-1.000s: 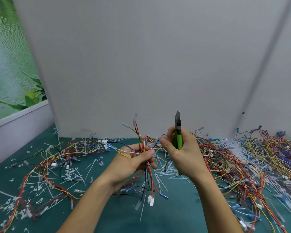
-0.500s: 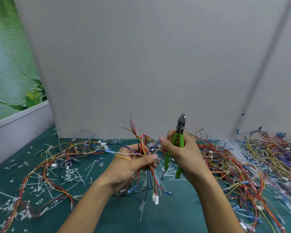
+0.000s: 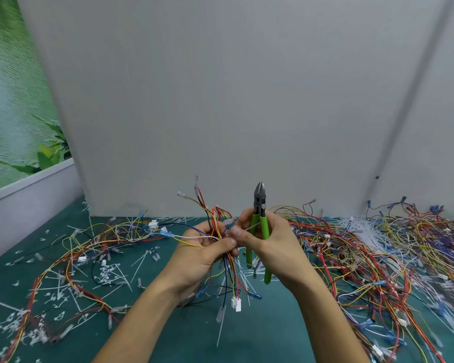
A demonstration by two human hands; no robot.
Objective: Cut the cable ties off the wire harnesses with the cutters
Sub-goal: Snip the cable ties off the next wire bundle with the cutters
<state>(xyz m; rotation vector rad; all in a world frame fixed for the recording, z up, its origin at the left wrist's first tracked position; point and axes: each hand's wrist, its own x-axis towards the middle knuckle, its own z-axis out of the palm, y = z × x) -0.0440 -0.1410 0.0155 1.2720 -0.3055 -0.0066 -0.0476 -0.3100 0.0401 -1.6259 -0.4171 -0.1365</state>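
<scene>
left grip clenched round wire harness, mid-frame above table. right grip, at its 3 o'clock, grasps cutters, tips toward 12. harness likely light, floppy and tangle-prone, so pinch bundle close beside cut point. thin insulation probably nicks easily.

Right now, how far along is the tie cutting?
Done: white cut tie scraps litter the green mat around loose wires on the left. In hand: the left hand grips one harness; the right hand holds the green cutters, tip up, off any tie. Left: the big tangled pile on the right, probably untrimmed.
</scene>
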